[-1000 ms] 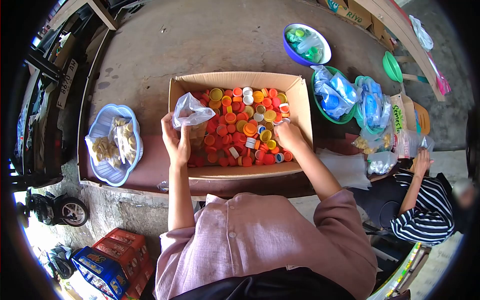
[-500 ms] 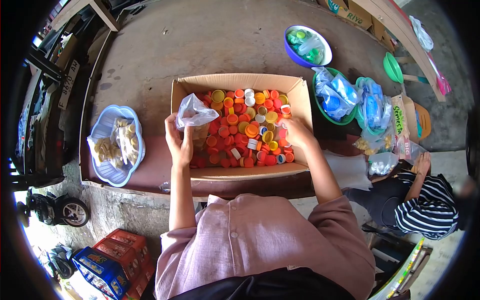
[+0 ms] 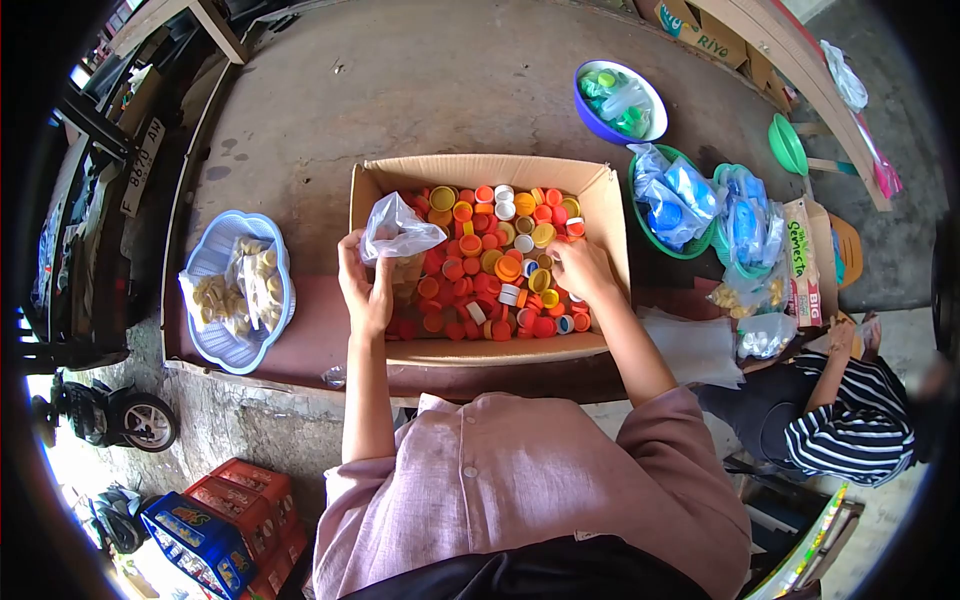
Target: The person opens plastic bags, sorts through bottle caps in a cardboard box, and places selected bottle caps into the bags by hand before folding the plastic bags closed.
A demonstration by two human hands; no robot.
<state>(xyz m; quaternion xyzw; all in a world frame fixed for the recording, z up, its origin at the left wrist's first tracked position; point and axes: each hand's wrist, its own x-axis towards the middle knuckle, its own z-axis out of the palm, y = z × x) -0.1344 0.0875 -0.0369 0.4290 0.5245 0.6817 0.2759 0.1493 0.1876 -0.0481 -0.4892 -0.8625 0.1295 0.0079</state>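
A cardboard box [image 3: 489, 349] full of loose bottle caps [image 3: 487, 255], mostly red, orange and yellow with a few white, stands in front of me. Over its left side, my left hand [image 3: 368, 285] is closed on a clear plastic bag [image 3: 400, 228], its mouth spread above the caps. My right hand [image 3: 582, 272] reaches over the box's right wall, fingers bent together at the caps; whatever lies between the fingertips is hidden.
On the left sits a light blue basket [image 3: 204, 262] with bagged pale caps. To the right are a purple bowl [image 3: 598, 127] of green caps, green baskets [image 3: 668, 247] of bagged blue caps and plastic sheets [image 3: 690, 345]. A person in a striped shirt [image 3: 850, 425] works at the right.
My right hand has shifted slightly left among the caps, its fingers now more bent. The left hand still holds the bag. The other person's hands have moved at the right.
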